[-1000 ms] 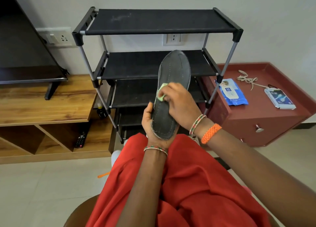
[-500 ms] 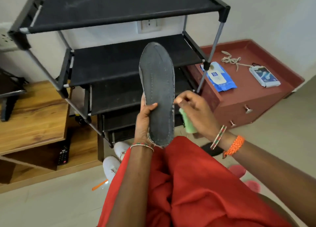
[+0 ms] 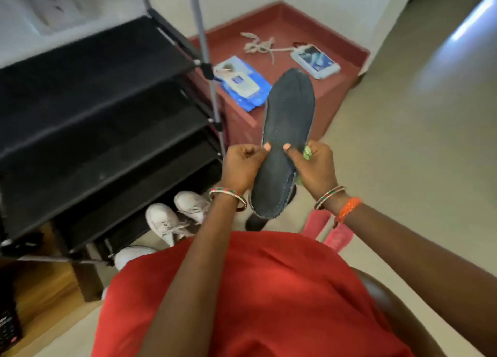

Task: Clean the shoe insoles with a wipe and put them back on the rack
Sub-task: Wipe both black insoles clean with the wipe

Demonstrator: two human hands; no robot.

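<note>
Between both hands' fingers (image 3: 291,156), insole (image 3: 285,141) stands upright.

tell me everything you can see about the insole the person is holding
The insole is dark grey and flat, fabric-like, with pale stitching along its edge. It is held in the air, toe end pointing up and away, heel end down near the lap. The left hand and right hand pinch its two sides, thumbs on the face; the right hand also holds a green wipe against its edge.
</note>
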